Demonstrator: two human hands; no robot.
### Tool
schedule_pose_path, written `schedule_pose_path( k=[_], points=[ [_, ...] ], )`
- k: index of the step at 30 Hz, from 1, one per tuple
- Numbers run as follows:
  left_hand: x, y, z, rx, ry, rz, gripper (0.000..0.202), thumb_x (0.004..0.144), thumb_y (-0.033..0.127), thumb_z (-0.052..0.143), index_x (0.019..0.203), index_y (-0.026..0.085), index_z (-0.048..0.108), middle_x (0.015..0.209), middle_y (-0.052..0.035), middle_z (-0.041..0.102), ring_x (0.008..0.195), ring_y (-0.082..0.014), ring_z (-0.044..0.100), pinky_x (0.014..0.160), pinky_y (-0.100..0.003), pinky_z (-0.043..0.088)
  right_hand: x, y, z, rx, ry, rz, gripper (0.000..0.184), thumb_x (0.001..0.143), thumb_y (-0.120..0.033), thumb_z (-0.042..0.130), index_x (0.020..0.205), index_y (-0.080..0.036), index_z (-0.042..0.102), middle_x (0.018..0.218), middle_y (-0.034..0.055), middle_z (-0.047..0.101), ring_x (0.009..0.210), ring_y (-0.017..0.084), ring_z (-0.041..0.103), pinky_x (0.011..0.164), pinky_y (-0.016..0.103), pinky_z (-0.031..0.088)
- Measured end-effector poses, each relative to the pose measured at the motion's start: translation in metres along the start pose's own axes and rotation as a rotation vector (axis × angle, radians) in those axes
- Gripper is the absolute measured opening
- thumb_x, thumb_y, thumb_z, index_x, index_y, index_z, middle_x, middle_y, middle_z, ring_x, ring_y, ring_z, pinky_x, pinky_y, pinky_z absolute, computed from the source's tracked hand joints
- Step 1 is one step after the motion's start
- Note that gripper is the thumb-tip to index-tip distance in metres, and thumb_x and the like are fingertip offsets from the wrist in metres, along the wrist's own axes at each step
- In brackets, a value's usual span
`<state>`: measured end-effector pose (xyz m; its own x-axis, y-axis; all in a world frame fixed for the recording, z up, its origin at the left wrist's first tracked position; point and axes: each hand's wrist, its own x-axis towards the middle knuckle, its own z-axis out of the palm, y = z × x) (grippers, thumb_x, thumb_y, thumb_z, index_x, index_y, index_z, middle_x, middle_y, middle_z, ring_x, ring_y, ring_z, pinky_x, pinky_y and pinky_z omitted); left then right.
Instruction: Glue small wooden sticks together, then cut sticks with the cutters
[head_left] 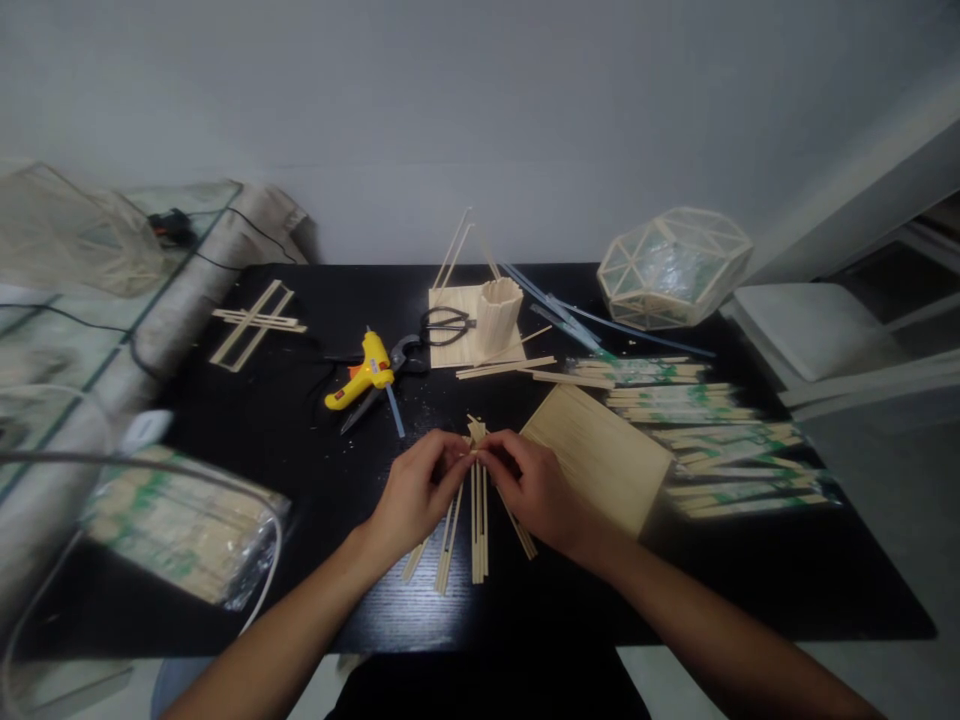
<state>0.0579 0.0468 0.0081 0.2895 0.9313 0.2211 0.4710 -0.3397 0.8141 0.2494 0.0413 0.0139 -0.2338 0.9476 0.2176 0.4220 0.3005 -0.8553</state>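
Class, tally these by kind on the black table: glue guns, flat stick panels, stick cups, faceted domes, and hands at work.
Glue gun: 1
Flat stick panels: 2
Stick cup: 1
Faceted dome: 1
Hands, left hand and right hand, pinching loose sticks: 2
Total: 7

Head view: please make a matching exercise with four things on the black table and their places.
1 yellow plastic glue gun
2 clear faceted stick-framed dome
3 fan of thin wooden sticks
4 clear plastic bag of chopsticks

a far right corner
b pinched by left hand and right hand
c near left edge
d left of black scissors

Pairs: 1-d, 2-a, 3-b, 4-c
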Motion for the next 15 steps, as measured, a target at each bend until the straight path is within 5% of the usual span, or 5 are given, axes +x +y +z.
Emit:
schedule_pose_path(
  k=[15],
  points=[
    [0.0016,0.0019,-0.0015,-0.013,-0.009,-0.026,0.013,0.099,0.033,0.063,0.098,0.020,0.064,0.078,0.0017,0.064,0.066,-0.0110,0.058,0.063,-0.022,0.047,0.0068,0.0029,-0.0083,-0.054,0.021,-0.046,0.007,0.098,-0.020,0.063,0.095,-0.020,0.070,0.092,0.0055,0.074,0.084,0.019,0.070,0.078,0.031,0.054]
  ],
)
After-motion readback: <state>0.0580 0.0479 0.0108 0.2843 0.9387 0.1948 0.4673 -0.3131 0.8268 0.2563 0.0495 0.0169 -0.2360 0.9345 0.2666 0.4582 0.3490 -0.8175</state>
